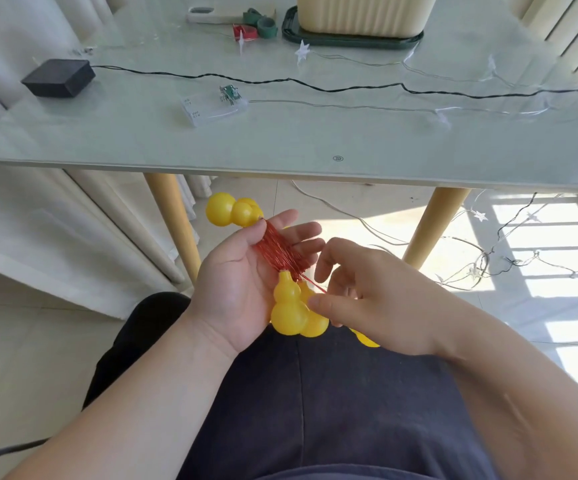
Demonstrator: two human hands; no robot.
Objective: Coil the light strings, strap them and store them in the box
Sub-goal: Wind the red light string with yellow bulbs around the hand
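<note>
The light string is made of thin, shiny red wire (278,251) and smooth yellow plastic lights (289,306) shaped like little gourds, each with a small ball on top of a big one. It is sitting in the person's hands, above the lap and in front of the counter (142,140).

The left hand (239,271) is lying palm up with its fingers almost straight and a little apart. The red wire is lying in a thick bunch across those fingers. Yellow lights are sticking out at the top and bottom of the bunch.

The right hand (367,299) is curling its fingers. It is pinching one loose strand of red wire, and its thumb is touching a yellow light.

On the glassy counter, a ribbed cream box (363,12) is standing far back, near curled green and red straps (266,27). A black box (59,77) and a clear battery case (211,107) are lying closer.
</note>
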